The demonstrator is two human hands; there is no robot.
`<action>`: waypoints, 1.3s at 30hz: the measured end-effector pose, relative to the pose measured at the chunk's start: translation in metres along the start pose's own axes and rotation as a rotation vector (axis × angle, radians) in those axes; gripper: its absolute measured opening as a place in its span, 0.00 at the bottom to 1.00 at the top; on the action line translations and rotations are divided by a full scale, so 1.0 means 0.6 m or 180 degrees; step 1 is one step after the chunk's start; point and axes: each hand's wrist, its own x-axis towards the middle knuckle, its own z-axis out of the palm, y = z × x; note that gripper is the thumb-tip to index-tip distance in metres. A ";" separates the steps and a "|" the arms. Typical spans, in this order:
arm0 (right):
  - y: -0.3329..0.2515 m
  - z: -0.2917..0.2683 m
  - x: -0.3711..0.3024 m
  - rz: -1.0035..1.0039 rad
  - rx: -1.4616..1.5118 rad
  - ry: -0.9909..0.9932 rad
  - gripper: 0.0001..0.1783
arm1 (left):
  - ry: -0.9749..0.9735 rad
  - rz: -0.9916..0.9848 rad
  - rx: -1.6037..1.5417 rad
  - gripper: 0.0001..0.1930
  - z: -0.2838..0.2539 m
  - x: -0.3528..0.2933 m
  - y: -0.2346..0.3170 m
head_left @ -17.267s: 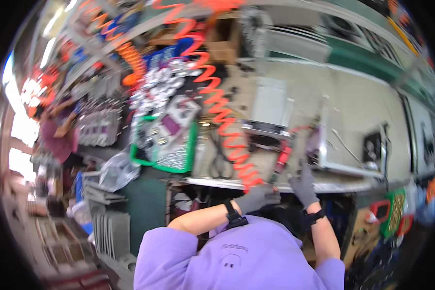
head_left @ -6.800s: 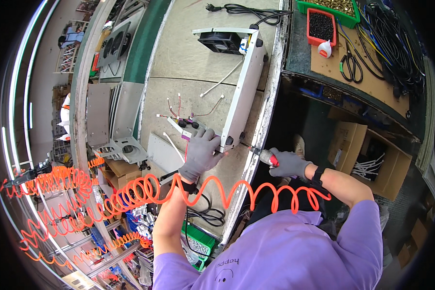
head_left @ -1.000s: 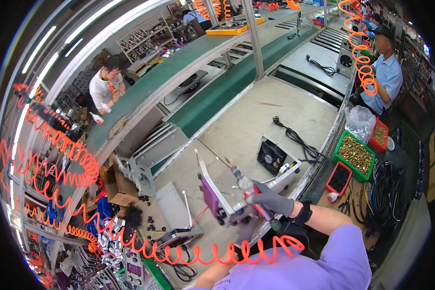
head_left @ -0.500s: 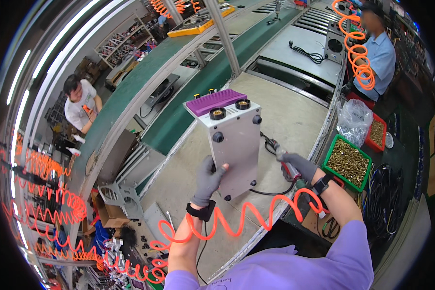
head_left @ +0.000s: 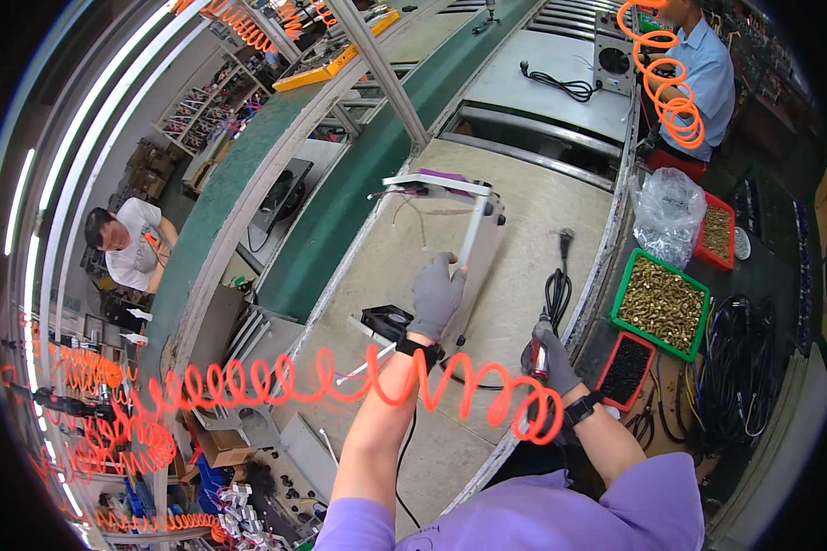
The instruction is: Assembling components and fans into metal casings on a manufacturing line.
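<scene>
Right grip (head_left: 557, 360) wrapped round red power screwdriver (head_left: 540, 361), near bench (head_left: 533, 220) right edge. Left grip (head_left: 438, 296) touches metal housing (head_left: 484, 260) rim; can't tell if clamped. Housing sits mid-bench, between left and right edges. Probably stiff, fairly heavy, smooth; take long side wall, avoid fan (head_left: 388, 321), far-end wires (head_left: 424, 231): likely fragile.

The metal case (head_left: 482, 257), previously upright, is lying on its side, purple end (head_left: 450, 175) facing the far left corner of the bench (head_left: 547, 195); the right hand (head_left: 551, 360) is sitting nearer the body.
</scene>
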 end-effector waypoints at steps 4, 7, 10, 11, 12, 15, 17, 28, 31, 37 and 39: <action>-0.030 -0.017 -0.045 0.0384 -0.0864 -0.0805 0.15 | -0.0011 -0.0826 -0.1869 0.13 0.038 -0.075 -0.030; -0.046 -0.012 -0.097 0.0844 -0.1935 -0.1202 0.14 | -0.0499 -0.1713 -0.3847 0.14 0.033 -0.189 -0.046; -0.034 0.006 -0.144 0.1438 -0.2234 -0.1696 0.18 | -0.0389 -0.2515 -0.4403 0.14 0.022 -0.309 -0.059; -0.017 0.022 -0.164 0.1600 -0.2281 -0.1616 0.19 | -0.0250 -0.2597 -0.4425 0.14 0.011 -0.350 -0.063; -0.001 0.028 -0.175 0.1767 -0.2245 -0.1713 0.20 | -0.0217 -0.2575 -0.4498 0.15 0.000 -0.389 -0.065; 0.056 0.050 -0.212 0.1714 -0.2900 -0.2234 0.23 | -0.0193 -0.2873 -0.4434 0.17 -0.050 -0.485 -0.069; 0.092 0.062 -0.238 0.1926 -0.3053 -0.2398 0.23 | -0.0212 -0.3190 -0.4281 0.18 -0.080 -0.548 -0.062; 0.317 0.026 -0.345 0.1693 -0.4063 -0.3393 0.35 | 0.1044 -0.2719 -0.5204 0.20 -0.135 -0.872 -0.092; 0.363 0.018 -0.382 0.1722 -0.4141 -0.3359 0.35 | 0.1070 -0.2835 -0.4209 0.19 -0.143 -0.925 -0.124; 0.445 -0.006 -0.448 0.1331 -0.4247 -0.3357 0.36 | 0.1000 -0.2311 -0.5005 0.17 -0.142 -0.994 -0.185; 0.468 -0.023 -0.464 0.0977 -0.4115 -0.3352 0.36 | 0.1294 -0.2429 -0.5401 0.14 -0.152 -0.991 -0.168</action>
